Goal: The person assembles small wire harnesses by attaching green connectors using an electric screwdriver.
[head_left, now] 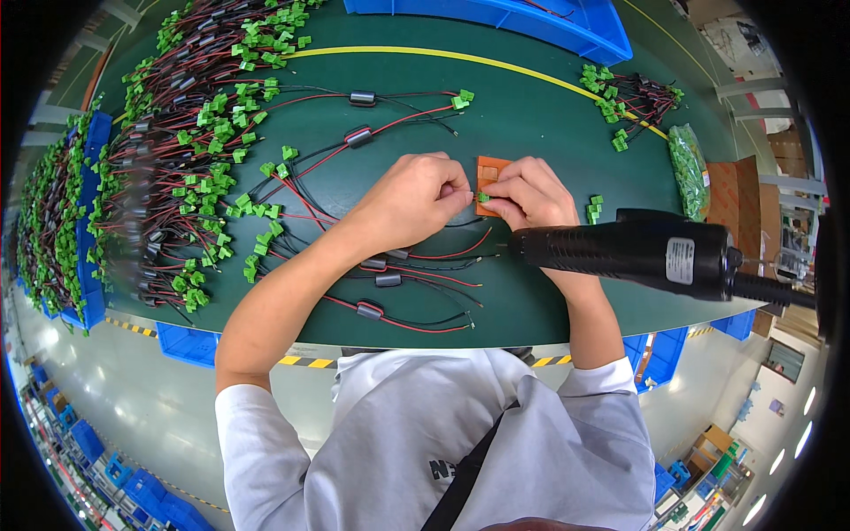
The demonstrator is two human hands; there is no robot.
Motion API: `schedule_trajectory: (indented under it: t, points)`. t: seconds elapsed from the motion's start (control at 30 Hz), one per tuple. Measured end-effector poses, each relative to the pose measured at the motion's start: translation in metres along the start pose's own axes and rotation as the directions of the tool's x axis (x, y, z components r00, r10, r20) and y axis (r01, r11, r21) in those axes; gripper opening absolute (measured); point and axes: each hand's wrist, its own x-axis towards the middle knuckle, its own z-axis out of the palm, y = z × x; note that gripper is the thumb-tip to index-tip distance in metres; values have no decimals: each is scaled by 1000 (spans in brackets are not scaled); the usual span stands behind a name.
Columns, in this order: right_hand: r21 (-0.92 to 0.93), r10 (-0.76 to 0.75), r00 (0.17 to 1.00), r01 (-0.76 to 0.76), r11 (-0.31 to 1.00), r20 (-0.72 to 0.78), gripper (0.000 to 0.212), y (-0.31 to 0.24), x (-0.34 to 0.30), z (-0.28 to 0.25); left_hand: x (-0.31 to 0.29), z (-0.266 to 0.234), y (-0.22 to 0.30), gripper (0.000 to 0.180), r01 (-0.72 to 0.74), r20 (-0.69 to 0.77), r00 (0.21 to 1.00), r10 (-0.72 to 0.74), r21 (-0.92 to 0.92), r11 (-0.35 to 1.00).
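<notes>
My left hand [421, 193] is closed, thumb and forefinger pinched beside a small green terminal block [482, 197]; whatever lies between those fingertips is hidden. My right hand [531, 193] grips that terminal block with thumb and fingers against an orange fixture block [492, 163]. Just below my right hand, a black power screwdriver [611, 248] points left, its tip close to my wrist. Red-and-black wire leads with black cylinders [388, 280] lie below my left forearm, bare-ended on their right. Two more leads [361, 98] lie beyond it, one with a green terminal block [462, 98] at its end.
Heaped wire leads [190, 159] with green terminal blocks cover the table's left side, beside a filled blue bin [93, 221]. At the back are another blue bin [505, 25] and a small lead bundle [633, 96]. Loose green blocks [594, 210] and a bag of them [688, 173] lie right.
</notes>
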Motion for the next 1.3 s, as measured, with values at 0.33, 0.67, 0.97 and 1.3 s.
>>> schedule_trajectory:
  t: [0.33,0.67,0.97,1.3]
  points:
    - [963,411,908,-33,268,-84,73,12,-5,-37,7,3,-6,14,-11,24,1000,11,31,999]
    - [640,36,846,375,671,-533,41,-19,28,-32,7,5,-6,13,-23,-1,1000,23,27,999]
    - [869,149,918,282,406,-367,32,-29,37,-18,6,7,-4,12,-17,-33,999,18,8,1000]
    - [864,218,900,257,432,-377,32,-32,39,-9,7,7,-6,11,-11,-30,999,12,15,1000]
